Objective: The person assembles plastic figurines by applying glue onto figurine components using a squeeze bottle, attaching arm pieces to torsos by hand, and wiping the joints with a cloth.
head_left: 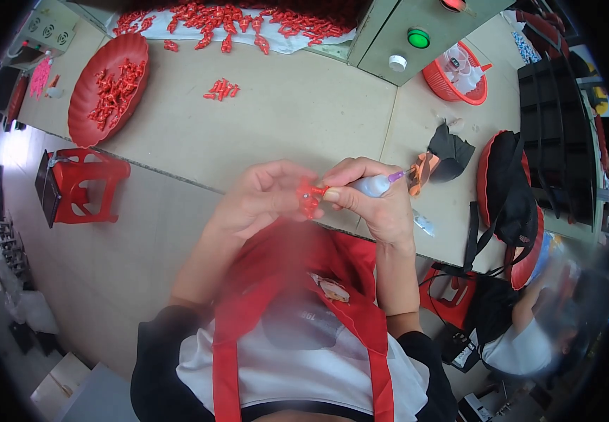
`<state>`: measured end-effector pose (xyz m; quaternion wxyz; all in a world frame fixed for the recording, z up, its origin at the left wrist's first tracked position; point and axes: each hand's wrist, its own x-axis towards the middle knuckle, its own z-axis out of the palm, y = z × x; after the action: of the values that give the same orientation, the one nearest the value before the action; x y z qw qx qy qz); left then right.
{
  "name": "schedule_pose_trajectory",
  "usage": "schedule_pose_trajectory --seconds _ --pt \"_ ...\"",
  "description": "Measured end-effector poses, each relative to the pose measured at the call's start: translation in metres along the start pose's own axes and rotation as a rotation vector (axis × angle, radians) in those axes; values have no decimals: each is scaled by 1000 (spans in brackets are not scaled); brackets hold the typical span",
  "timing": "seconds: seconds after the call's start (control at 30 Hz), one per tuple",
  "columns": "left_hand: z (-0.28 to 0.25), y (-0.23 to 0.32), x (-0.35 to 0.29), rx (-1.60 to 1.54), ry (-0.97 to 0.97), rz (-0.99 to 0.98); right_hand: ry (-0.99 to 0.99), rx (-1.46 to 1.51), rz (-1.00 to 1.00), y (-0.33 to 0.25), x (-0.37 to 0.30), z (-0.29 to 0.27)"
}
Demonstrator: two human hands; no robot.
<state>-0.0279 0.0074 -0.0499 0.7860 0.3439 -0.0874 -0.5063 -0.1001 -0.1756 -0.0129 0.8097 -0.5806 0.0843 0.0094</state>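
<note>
In front of my apron, my left hand (pixel 265 197) is closed around a small red plastic figure part (pixel 308 200), pinched at the fingertips. My right hand (pixel 382 207) meets it from the other side, with a smaller red piece (pixel 324 190) between thumb and forefinger that touches the figure part. Tucked in the same right hand is a whitish squeeze bottle (pixel 373 186) with a purple needle tip, which points up and to the right, away from the parts. The right hand's lower fingers are partly hidden behind the bottle and thumb.
On the table (pixel 304 105) lie a little pile of red pieces (pixel 221 89) and a red bowl of parts (pixel 83 105). Many red figures (pixel 227 21) cover a white cloth beside a machine panel (pixel 417 60). A red basket (pixel 452 95) and a black cloth (pixel 452 151) sit at right.
</note>
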Motion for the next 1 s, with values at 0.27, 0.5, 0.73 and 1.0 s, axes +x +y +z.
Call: schedule_pose_trajectory --seconds 0.27,0.5,0.73,1.0 --pt "-6 -2 5 -91 -65 -25 19 -47 33 -2 1 -1" --pt "-10 -7 6 -159 -111 -20 46 -86 49 -3 -1 1" --pt "-11 -8 7 -161 -111 -43 45 -95 49 -3 -1 -1" --pt "-9 -9 7 -185 -100 -34 62 -117 62 -2 -2 -1"
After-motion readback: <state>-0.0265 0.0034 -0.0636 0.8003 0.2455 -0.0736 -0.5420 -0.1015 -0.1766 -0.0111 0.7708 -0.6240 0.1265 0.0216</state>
